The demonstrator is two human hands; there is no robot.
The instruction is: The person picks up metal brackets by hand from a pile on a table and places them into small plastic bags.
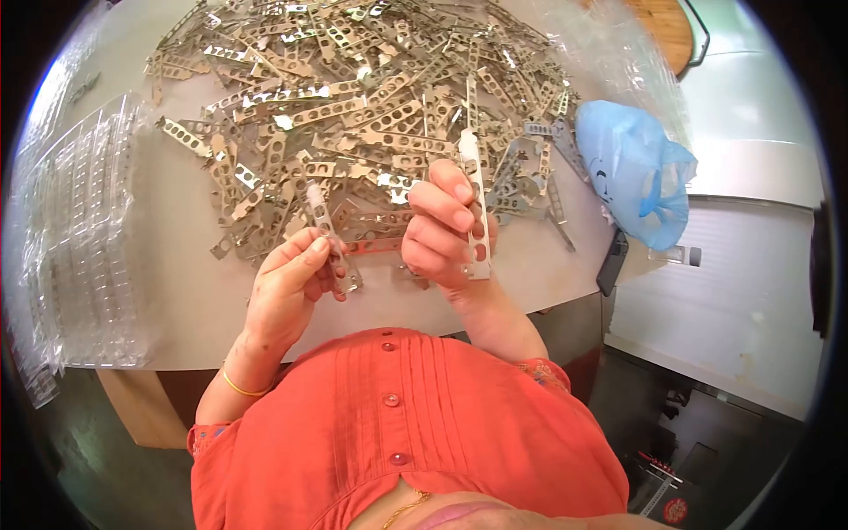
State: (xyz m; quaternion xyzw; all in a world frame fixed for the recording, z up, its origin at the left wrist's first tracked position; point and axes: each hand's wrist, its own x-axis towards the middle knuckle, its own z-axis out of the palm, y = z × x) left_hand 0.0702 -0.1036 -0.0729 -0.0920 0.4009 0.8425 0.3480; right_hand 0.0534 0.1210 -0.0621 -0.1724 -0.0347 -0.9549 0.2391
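My left hand (287, 274) is closed, thumb and fingers pinching a perforated metal strip (319, 208) that points up and away from me. Held nearly upright, a second perforated metal strip (477, 199) with a row of round holes is in the curled fingers of my right hand (436, 225). The two strips are apart from each other. Just beyond both hands spreads a large heap of similar metal strips (371, 115), lying loose and overlapping on the table (208, 309).
Clear plastic trays (88, 238) are stacked along the left side. To the right lie a crumpled blue plastic bag (632, 159) and a dark flat object (611, 263) near the table edge. More clear plastic (609, 53) is at the back right.
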